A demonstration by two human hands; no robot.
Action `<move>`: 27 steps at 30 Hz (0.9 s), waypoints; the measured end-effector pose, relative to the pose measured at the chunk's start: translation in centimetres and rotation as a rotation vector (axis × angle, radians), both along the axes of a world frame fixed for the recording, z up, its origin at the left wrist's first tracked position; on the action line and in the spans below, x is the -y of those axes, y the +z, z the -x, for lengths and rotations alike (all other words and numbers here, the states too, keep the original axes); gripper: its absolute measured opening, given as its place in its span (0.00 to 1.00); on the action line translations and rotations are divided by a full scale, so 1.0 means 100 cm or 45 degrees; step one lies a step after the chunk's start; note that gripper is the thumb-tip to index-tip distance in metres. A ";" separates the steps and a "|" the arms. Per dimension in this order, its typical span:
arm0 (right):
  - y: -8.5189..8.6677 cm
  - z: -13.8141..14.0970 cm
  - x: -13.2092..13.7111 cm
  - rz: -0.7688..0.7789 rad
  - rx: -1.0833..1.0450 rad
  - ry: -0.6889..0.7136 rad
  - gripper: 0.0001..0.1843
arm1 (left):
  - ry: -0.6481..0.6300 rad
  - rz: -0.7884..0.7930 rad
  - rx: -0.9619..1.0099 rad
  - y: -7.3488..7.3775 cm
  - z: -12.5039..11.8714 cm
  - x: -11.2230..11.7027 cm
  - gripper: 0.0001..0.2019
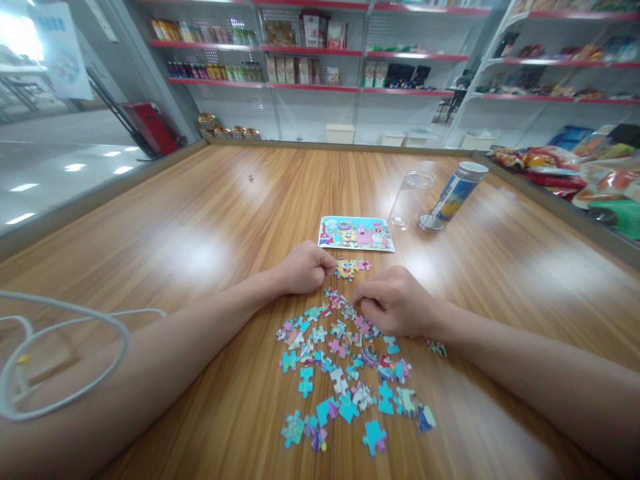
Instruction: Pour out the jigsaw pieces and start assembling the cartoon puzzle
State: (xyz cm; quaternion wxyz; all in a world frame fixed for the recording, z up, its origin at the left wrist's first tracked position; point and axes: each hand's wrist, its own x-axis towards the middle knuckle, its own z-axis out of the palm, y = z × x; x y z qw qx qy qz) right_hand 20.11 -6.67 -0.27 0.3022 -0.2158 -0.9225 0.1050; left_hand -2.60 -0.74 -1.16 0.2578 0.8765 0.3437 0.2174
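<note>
My left hand [307,268] is closed, its fingertips against the left edge of a small joined cluster of puzzle pieces [347,269] showing a yellow cartoon face and a bit of pink. My right hand [397,301] hovers low over the loose pieces, fingers curled and the fingertips down at the top of the pile; whatever they pinch is hidden. Many loose jigsaw pieces [338,347], mostly turquoise and pink, spread across the wood towards me. Just beyond the cluster lies a picture card [357,234] with colourful cartoon figures.
A clear jar [407,200] and a tilted-looking printed canister [457,191] stand at the back right, a metal lid [431,223] by them. A white cable [65,310] loops at left. Snack packets [550,167] lie past the right edge; stocked shelves [313,50] rise behind the table [210,200].
</note>
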 end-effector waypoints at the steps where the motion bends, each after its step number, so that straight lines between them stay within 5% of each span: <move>1: 0.000 0.000 0.000 0.013 0.007 0.015 0.11 | 0.000 0.003 -0.002 0.000 0.000 0.000 0.04; 27: -0.001 0.000 0.001 0.040 0.041 0.072 0.11 | -0.003 -0.004 0.001 0.000 0.000 0.001 0.04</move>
